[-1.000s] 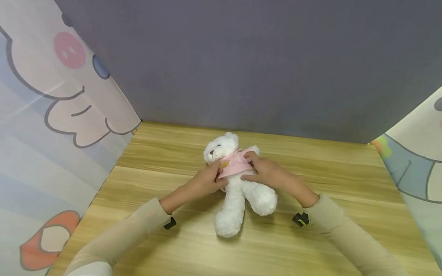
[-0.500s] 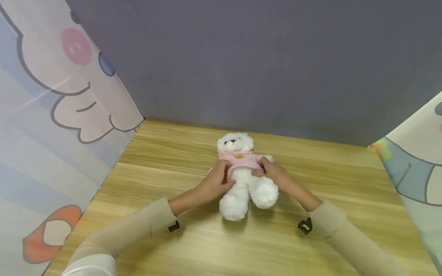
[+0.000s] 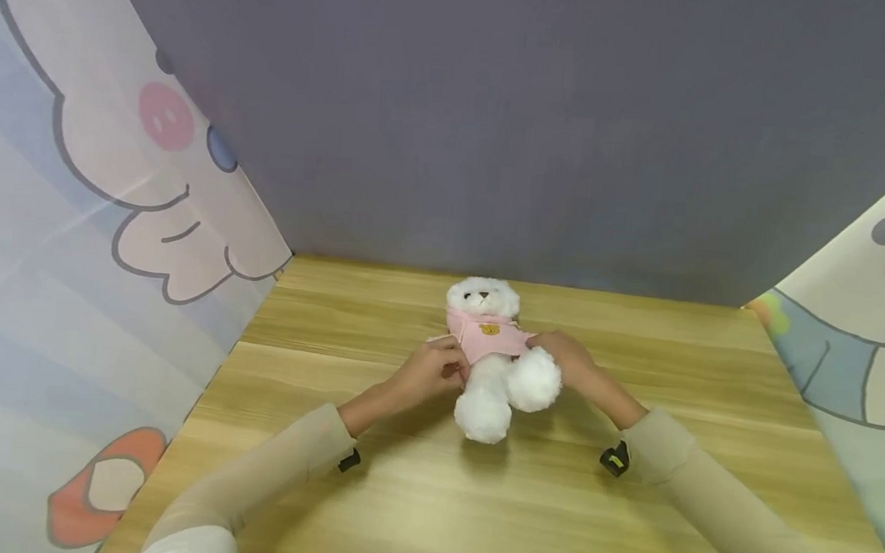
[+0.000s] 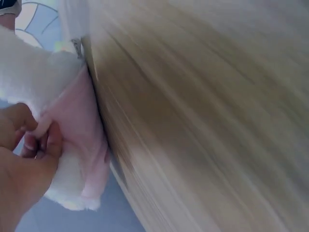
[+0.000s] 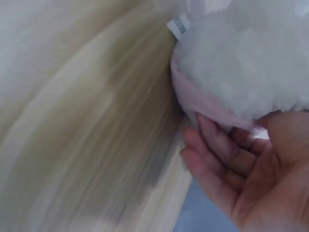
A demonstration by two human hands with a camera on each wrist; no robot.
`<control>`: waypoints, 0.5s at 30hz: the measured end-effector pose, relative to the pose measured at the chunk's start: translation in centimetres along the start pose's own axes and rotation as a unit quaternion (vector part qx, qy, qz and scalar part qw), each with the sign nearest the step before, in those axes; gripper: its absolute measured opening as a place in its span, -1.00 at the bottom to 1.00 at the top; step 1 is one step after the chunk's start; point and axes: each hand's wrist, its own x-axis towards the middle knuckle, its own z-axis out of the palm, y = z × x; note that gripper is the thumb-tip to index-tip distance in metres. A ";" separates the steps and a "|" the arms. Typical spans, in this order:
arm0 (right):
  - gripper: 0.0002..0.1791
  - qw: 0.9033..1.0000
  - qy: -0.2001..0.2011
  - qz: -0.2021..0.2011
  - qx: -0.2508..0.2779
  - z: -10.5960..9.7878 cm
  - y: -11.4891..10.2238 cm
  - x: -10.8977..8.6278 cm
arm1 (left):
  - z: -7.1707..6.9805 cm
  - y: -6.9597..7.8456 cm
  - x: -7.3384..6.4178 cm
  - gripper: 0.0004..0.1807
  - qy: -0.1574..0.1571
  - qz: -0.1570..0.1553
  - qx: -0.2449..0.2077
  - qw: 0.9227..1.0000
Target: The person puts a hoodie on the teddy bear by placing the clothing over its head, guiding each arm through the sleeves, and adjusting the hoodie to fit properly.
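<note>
A white plush teddy bear (image 3: 487,406) in a pink shirt (image 3: 493,339) lies face up on the table, head toward the back panel. My left hand (image 3: 428,369) is at the shirt's lower left side; the left wrist view shows thumb and fingers pinching the pink hem (image 4: 44,124). On the other side, my right hand (image 3: 575,365) holds the hem between thumb and fingers, as the right wrist view shows with the hand (image 5: 251,179) under the cloth. The bear's raised leg partly hides the right fingertips in the head view.
A wood-grain table (image 3: 400,508) lies beneath. Behind it stands a grey panel (image 3: 495,129). Cartoon-printed sheets flank it on the left (image 3: 59,290) and right (image 3: 868,332). A small white label (image 5: 178,26) sticks out from the bear.
The bear has turned from slanting left to nearly straight, its face now toward me. Both hands have stayed at the shirt's sides, shifting slightly right with it. The left fingers now pinch the hem.
</note>
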 end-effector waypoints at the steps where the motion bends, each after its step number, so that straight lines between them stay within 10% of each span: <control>1: -0.87 1.000 -0.003 -0.001 -0.004 0.0 0.0 0.1 | -0.2 0.0 -0.3 -0.78 -0.005 0.002 0.001 1.000; 6: -0.76 0.992 -0.049 0.044 0.110 0.0 -0.2 -0.4 | -0.6 1.0 -1.9 -0.85 -0.031 -0.079 0.000 0.996; 11: -0.55 0.961 -0.078 0.083 0.250 0.0 -0.4 -2.2 | -0.9 0.9 -2.9 -0.77 -0.096 -0.175 -0.027 0.980; 15: -0.36 0.937 -0.077 0.131 0.313 0.7 -1.3 -1.7 | -1.2 -0.2 -2.0 -0.75 -0.096 -0.192 -0.072 0.974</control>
